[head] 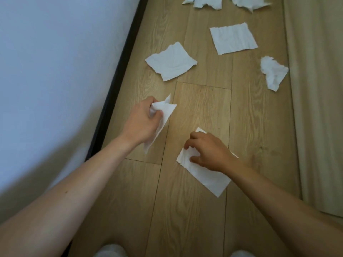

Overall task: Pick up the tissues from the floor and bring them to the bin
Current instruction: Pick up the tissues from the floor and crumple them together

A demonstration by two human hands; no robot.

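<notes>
The floor (pixel 200 108) is light wood-grain plank, bounded by a black skirting strip (pixel 118 75) on the left and a beige curtain (pixel 315 108) on the right. The left hand (pixel 143 121) is closed on a crumpled white tissue (pixel 165 112), lifted clear of the planks. The right hand (pixel 207 151) is palm-down, fingers curled and pressing a flat tissue sheet (pixel 206 175) on the floor. Further ahead lie two flat square sheets (pixel 171 62) (pixel 233 38), one crumpled piece (pixel 273 72) and torn pieces (pixel 206 1).
</notes>
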